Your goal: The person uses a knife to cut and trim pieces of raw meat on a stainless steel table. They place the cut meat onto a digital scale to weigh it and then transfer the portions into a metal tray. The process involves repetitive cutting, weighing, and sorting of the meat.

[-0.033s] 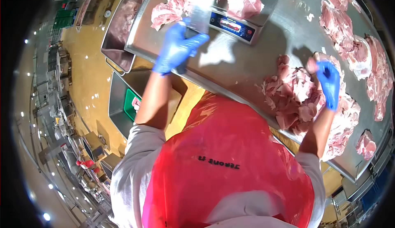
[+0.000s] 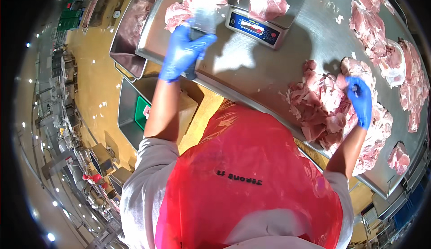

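My left hand [image 2: 184, 49], in a blue glove, is closed round the black handle [image 2: 191, 72] of a tool. Its broad metal blade [image 2: 205, 21] points away from me and glares white toward the far end, so its exact kind is unclear. Beyond the blade lie pieces of raw meat [image 2: 177, 15]. My gloved right hand [image 2: 360, 100] pinches a small pink scrap of meat [image 2: 342, 82] above a heap of meat trimmings [image 2: 321, 98]. On a scale [image 2: 256, 27] between my hands, toward the far side, rests a larger cut of meat [image 2: 268, 2].
The metal table [image 2: 269, 76] has a raised edge toward me. Large meat pieces [image 2: 367, 29] line its right side, with a small chunk [image 2: 398, 158] near the right corner. At left stand a metal tub [image 2: 128, 53] of meat and a bin with a green board [image 2: 142, 113].
My left hand has shifted left with the tool, away from the scale. My right hand has come slightly nearer to me, still pinching the scrap.
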`<act>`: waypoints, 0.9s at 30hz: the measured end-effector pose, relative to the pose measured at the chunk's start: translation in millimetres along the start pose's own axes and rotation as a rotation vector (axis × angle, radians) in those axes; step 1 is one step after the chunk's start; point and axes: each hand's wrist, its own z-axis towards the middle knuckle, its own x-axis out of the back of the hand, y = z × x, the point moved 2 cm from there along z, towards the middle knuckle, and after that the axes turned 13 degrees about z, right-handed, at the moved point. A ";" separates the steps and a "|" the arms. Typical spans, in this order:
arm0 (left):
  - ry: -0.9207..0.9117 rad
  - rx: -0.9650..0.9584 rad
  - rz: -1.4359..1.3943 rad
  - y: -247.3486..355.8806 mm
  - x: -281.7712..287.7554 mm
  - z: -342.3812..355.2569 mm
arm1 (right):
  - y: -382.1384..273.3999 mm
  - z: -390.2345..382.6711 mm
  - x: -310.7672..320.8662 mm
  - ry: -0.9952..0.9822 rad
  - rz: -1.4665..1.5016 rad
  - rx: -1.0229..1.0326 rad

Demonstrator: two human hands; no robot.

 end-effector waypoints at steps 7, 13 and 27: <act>0.209 0.022 -0.307 -117.1 54.0 43.9 | -5.0 -22.4 15.4 0.362 -0.040 -0.109; 0.132 -0.040 -0.333 -145.0 22.1 88.0 | -125.2 126.8 -91.9 0.332 0.080 0.098; -0.237 0.086 -0.440 -294.6 -23.5 42.8 | -68.4 308.0 -251.6 -0.077 -0.306 -0.027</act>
